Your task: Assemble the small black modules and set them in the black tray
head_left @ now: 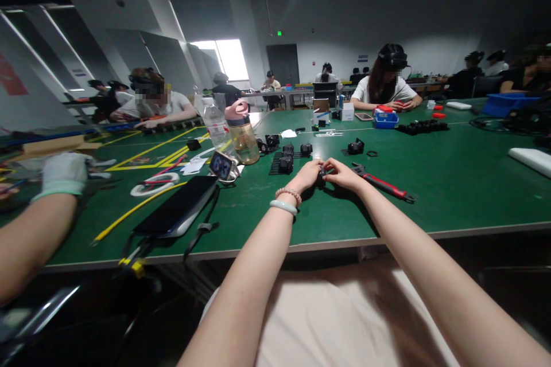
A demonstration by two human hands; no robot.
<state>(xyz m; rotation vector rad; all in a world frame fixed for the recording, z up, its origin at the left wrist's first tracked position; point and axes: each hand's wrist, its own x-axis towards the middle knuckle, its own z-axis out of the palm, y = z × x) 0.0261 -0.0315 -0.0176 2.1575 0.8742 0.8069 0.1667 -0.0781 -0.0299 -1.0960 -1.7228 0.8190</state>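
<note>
My left hand [309,175], with a bead bracelet and a pale bangle at the wrist, is closed on a small dark part [322,172]. Fingers of my right hand [342,175] pinch the same part from the other side; its kind is too small to make out. Just beyond my left hand sit several black box-shaped parts [286,163] with comb-like fins. Another black part [355,147] lies past my right hand, beside a small black ring [372,153]. Red-handled pliers [385,186] rest right of my right hand.
A tablet or power bank [176,206] lies at left, near a small digital clock [222,166], a drink bottle [243,137] and a yellow cable [138,212]. A co-worker's gloved hand [64,175] is at far left. Across the table, a person sits by a blue bin [386,120].
</note>
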